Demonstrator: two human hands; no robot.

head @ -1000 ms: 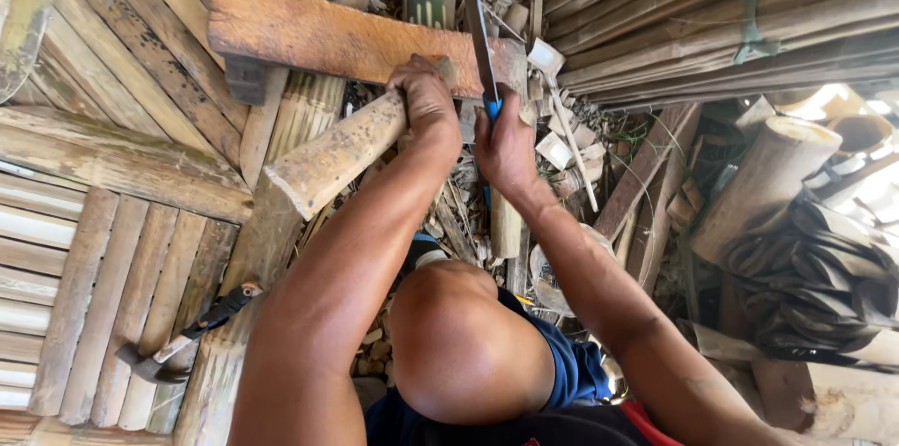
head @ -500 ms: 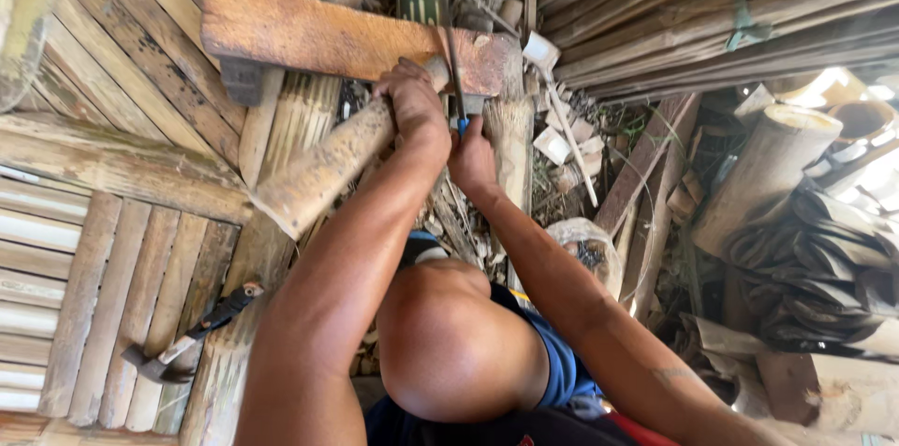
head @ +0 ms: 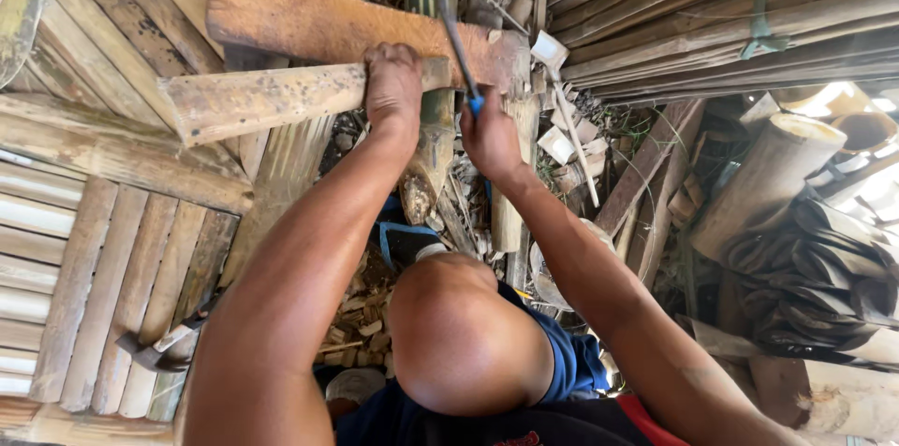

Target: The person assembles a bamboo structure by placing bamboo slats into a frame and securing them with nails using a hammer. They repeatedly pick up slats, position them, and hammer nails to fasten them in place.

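My left hand (head: 393, 81) grips a short bamboo piece (head: 267, 100) and holds it lying across a rough reddish wooden block (head: 309, 20). My right hand (head: 492, 137) is closed on the blue handle of a long dark blade (head: 445, 1), which points up and away past the block's right end. The two hands are close together, the blade just right of the bamboo's end. My bent knee (head: 464, 334) in blue shorts sits below them.
Split bamboo slats (head: 103, 268) form a panel at the left. A hammer-like tool (head: 159, 348) lies on it. Long bamboo poles (head: 712, 15) are stacked at upper right, thick cut bamboo sections (head: 768, 179) at right. Wood chips and scraps (head: 361, 306) litter the ground.
The bamboo piece has swung from slanting down-left to lying nearly level across the block. My right hand with the blade has shifted slightly lower and stays beside the bamboo's end.
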